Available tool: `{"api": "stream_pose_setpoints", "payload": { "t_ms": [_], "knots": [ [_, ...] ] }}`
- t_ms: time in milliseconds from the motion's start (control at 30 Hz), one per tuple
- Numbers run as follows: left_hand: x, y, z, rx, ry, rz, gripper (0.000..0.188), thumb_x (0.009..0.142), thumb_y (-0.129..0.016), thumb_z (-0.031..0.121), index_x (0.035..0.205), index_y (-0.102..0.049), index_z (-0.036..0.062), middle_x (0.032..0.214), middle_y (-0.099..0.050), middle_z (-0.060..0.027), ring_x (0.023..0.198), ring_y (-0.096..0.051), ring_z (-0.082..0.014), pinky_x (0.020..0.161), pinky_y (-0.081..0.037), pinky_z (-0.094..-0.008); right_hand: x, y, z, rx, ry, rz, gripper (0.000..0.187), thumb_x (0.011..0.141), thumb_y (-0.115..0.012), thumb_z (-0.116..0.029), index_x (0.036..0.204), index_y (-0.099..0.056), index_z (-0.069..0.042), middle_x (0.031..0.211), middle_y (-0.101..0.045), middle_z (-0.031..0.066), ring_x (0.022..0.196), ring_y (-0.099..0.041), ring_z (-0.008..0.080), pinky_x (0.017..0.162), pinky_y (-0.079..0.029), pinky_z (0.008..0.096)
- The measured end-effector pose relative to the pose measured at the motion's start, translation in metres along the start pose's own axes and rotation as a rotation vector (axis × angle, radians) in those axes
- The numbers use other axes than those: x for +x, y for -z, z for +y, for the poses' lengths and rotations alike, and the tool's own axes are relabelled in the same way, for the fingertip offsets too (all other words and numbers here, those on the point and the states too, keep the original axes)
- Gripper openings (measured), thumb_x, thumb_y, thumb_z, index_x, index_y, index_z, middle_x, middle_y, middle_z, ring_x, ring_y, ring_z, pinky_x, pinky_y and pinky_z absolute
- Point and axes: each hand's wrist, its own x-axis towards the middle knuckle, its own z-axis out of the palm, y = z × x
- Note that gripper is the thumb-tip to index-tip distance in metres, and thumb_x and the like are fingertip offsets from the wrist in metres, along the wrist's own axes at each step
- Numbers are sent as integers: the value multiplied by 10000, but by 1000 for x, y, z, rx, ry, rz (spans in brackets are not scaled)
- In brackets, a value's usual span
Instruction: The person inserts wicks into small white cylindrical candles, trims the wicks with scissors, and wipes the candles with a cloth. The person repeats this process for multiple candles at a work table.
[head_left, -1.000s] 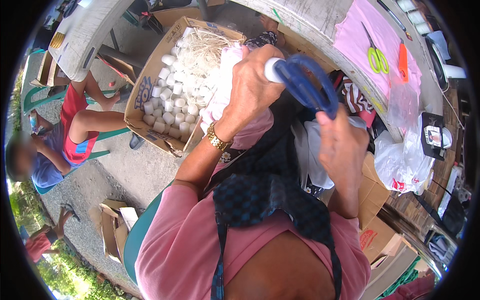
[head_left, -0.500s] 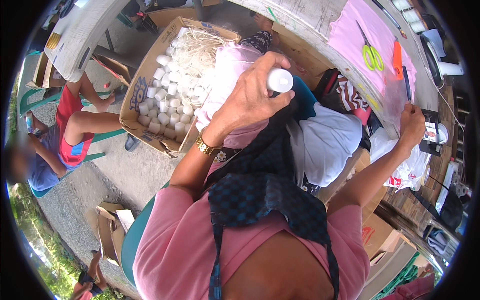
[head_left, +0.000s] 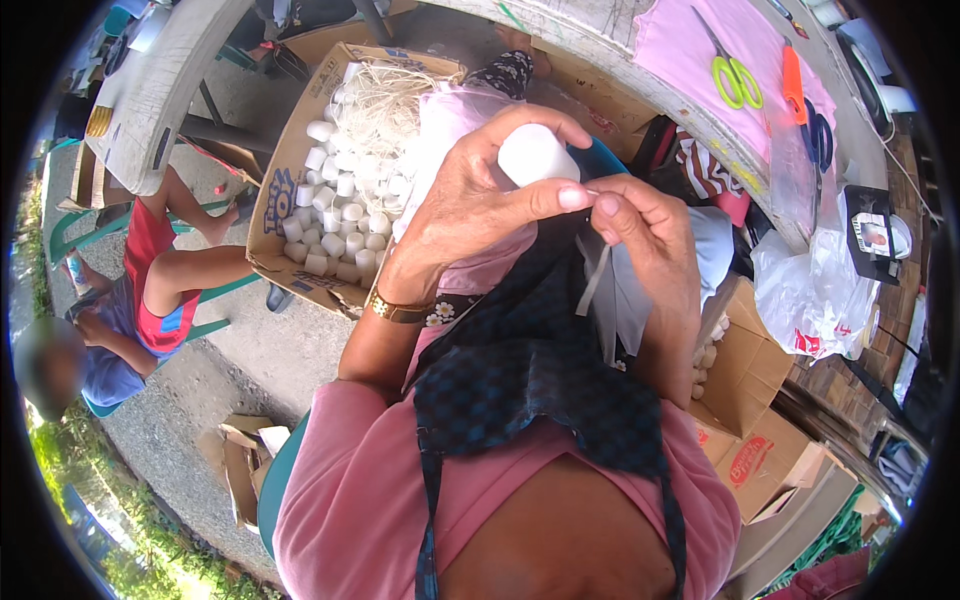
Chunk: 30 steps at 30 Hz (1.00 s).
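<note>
In front of my chest, my left hand [head_left: 460, 190] is closed around a smooth white cylinder [head_left: 532, 157], with its rounded end showing. Touching the left thumb tip, my right hand [head_left: 648, 235] pinches a thin pale strip [head_left: 594, 280] whose tail dangles below the fingers. Just left of the hands, a cardboard box [head_left: 268, 200] holds many similar white cylinders [head_left: 340, 215] and a tangle of cream string [head_left: 400, 105]. A pink cloth [head_left: 447, 120] drapes over that box's right side.
On the table to the upper right lie yellow-green scissors [head_left: 737, 82], an orange-handled tool [head_left: 793, 85] and dark blue scissors [head_left: 820, 140] by a pink cloth [head_left: 670, 40]. A white plastic bag [head_left: 800, 285] hangs at the right, above cardboard boxes [head_left: 745, 370]. A seated person [head_left: 150, 290] is at the left.
My right hand has come from the table edge near the dark blue scissors to my left hand, and the strip now shows in it. The white cylinder has tilted in my left hand.
</note>
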Motion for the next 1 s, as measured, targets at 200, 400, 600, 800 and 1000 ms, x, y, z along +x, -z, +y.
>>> {"api": "stream_pose_setpoints", "payload": {
  "t_ms": [200, 400, 600, 800, 1000],
  "knots": [
    [-3, -1, -5, 235, -52, -84, 325, 724, -758, 49, 1017, -618, 42, 948, -609, -25, 897, -568, -124, 798, -453, -254, 22, 25, -24, -795, 284, 142, 113, 866, -599, -128, 859, -635, -21, 745, -619, 121, 673, -583, 269, 605, -453, 345],
    [42, 11, 3, 497, -250, 140, 291, 807, -651, 68, 1088, -583, 34, 1032, -575, -104, 901, -577, -204, 789, -464, -317, 93, 113, -76, -1423, 600, 492, 146, 854, -597, -149, 904, -653, -24, 822, -633, 154, 824, -615, 318, 722, -474, 380],
    [82, 21, -2, 917, -439, 380, 315, 786, -640, 54, 1083, -540, 26, 1013, -578, -168, 862, -605, -305, 749, -492, -374, 73, 151, -62, -1551, 469, 916, 155, 827, -590, -183, 839, -664, -47, 761, -646, 146, 739, -626, 359, 633, -486, 449],
    [92, 27, -9, 1005, -491, 372, 328, 769, -671, 67, 1071, -552, 26, 1016, -570, -148, 864, -604, -307, 736, -495, -382, 90, 186, -57, -1688, 65, 964, 231, 804, -606, -261, 853, -657, -42, 859, -665, 186, 781, -655, 367, 700, -501, 477],
    [94, 29, -11, 1039, -477, 381, 333, 775, -672, 86, 1076, -544, 21, 1038, -550, -163, 886, -603, -331, 737, -500, -398, 129, 238, -52, -1705, -368, 808, 419, 806, -538, -320, 1165, -558, -106, 1028, -654, 203, 985, -633, 343, 859, -474, 455]
  ]
}}
